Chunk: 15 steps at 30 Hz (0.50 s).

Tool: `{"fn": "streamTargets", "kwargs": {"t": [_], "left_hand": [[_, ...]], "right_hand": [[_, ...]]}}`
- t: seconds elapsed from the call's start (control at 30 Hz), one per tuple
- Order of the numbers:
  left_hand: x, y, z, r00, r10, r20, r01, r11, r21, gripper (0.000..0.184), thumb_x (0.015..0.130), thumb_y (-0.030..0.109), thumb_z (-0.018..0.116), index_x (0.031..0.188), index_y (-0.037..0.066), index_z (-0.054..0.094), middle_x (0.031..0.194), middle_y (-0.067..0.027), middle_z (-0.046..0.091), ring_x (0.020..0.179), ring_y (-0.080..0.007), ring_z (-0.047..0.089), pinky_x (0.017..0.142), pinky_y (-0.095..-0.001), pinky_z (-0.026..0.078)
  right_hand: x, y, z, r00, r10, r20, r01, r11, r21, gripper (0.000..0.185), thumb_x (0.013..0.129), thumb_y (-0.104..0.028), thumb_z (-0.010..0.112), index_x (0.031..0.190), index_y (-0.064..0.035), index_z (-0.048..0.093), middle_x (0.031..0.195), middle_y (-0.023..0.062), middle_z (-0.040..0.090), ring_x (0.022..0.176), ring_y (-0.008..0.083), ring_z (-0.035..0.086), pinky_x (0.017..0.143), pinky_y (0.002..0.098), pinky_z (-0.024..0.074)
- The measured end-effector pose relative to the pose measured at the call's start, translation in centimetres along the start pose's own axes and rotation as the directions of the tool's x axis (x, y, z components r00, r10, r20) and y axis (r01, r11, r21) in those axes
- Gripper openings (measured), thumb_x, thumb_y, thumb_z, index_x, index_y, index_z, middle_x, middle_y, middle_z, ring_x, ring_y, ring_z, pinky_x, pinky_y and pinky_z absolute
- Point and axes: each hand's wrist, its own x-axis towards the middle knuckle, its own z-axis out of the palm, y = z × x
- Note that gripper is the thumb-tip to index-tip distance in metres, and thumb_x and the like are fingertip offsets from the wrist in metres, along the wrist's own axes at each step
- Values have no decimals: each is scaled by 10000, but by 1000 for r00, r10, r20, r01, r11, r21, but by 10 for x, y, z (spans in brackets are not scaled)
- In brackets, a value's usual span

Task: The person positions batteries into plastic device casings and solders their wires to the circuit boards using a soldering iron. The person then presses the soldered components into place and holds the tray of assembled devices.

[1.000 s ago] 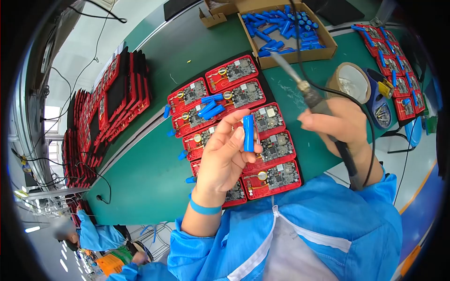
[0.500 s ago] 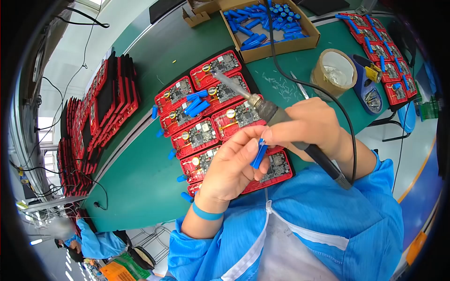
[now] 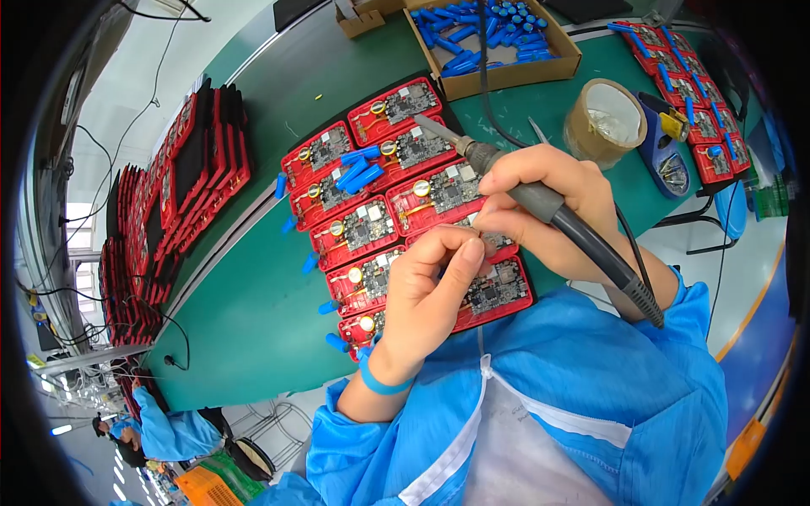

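My right hand point(image 3: 561, 202) grips a soldering iron point(image 3: 540, 202) with a black handle, its metal tip pointing up and left over the red cases. The thumb and fingertips of that hand meet those of my left hand point(image 3: 434, 291), which are pinched together and hide whatever is between them. Under both hands lie rows of open red cases point(image 3: 354, 234) with circuit boards and coin-shaped cells. A few blue cylindrical batteries point(image 3: 359, 175) rest on the cases, and others stick out along the left edge.
At the back stands a cardboard box point(image 3: 515, 80) of blue batteries. A tape roll point(image 3: 603, 122) and a blue soldering-iron stand point(image 3: 666, 152) are to the right, near more red cases point(image 3: 704, 126). Stacked red cases point(image 3: 194, 160) line the left. A co-worker point(image 3: 173, 430) sits lower left.
The blue battery seen between my fingers earlier is now out of sight. My right hand has turned, and the iron's tip has shifted right and slightly up.
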Motion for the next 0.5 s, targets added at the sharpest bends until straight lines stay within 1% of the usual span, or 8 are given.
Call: {"fn": "streamTargets", "kwargs": {"t": [0.03, 0.17, 0.23, 0.27, 0.33, 0.43, 0.47, 0.5], "left_hand": [[-1, 1, 2, 999, -5, -37, 6, 1000, 11, 150, 917, 131, 527, 944, -6, 582, 891, -37, 601, 798, -90, 545, 731, -219, 443], [-5, 0, 0, 999, 20, -35, -19, 1000, 19, 158, 920, 123, 518, 971, -14, 579, 899, -49, 612, 814, -98, 561, 744, -224, 450], [-6, 1, 4, 988, 42, -150, -47, 999, -28, 159, 925, 104, 490, 970, -25, 570, 905, -89, 613, 850, -151, 574, 790, -299, 474], [-6, 0, 3, 987, 44, -152, -48, 999, -24, 159, 925, 104, 490, 970, -25, 570, 905, -89, 613, 850, -151, 574, 790, -299, 474], [-6, -6, 1, 979, 140, -151, -150, 987, -56, 162, 923, 89, 500, 1014, -25, 570, 921, -79, 623, 875, -117, 586, 770, -241, 467], [-5, -6, 4, 966, 135, -220, -154, 985, -74, 139, 912, 73, 514, 992, -22, 575, 897, -69, 621, 842, -109, 581, 745, -233, 465], [-6, -7, 3, 966, 134, -220, -153, 985, -73, 139, 912, 73, 514, 992, -22, 575, 897, -69, 621, 842, -109, 581, 745, -233, 465], [-7, -9, 2, 963, 161, -218, -165, 986, -2, 126, 906, 68, 523, 975, -20, 580, 880, -63, 619, 822, -105, 577, 731, -229, 462]], "right_hand": [[0, 2, 1, 1000, 0, 5, 0, 1000, 5, 268, 715, 1, 702, 947, -61, 584, 688, 39, 602, 586, 99, 599, 522, 222, 462], [-2, 5, 4, 999, -37, -21, 35, 996, -82, 222, 753, -31, 683, 956, -56, 596, 705, 48, 605, 587, 93, 584, 520, 217, 447], [-1, 3, 4, 998, -61, -15, 59, 991, -117, 185, 783, -54, 662, 960, -52, 606, 718, 52, 608, 594, 86, 580, 516, 213, 440], [-2, 3, 5, 998, -64, -16, 62, 992, -113, 185, 783, -54, 662, 960, -52, 606, 718, 52, 608, 594, 86, 580, 516, 213, 440], [-3, 3, 6, 998, -56, -13, 55, 994, -98, 192, 777, -52, 669, 958, -45, 605, 729, 57, 609, 605, 88, 583, 518, 220, 446], [-2, 6, 9, 989, -143, -40, 136, 981, -139, 216, 762, -33, 679, 962, -38, 599, 747, 65, 618, 619, 101, 595, 531, 225, 459], [-3, 6, 9, 989, -143, -41, 136, 981, -138, 216, 762, -33, 679, 962, -38, 599, 747, 65, 618, 619, 101, 595, 531, 225, 459], [-3, 5, 9, 991, -127, -29, 123, 987, -104, 234, 748, -22, 686, 964, -37, 596, 755, 69, 622, 628, 112, 604, 540, 227, 466]]}}
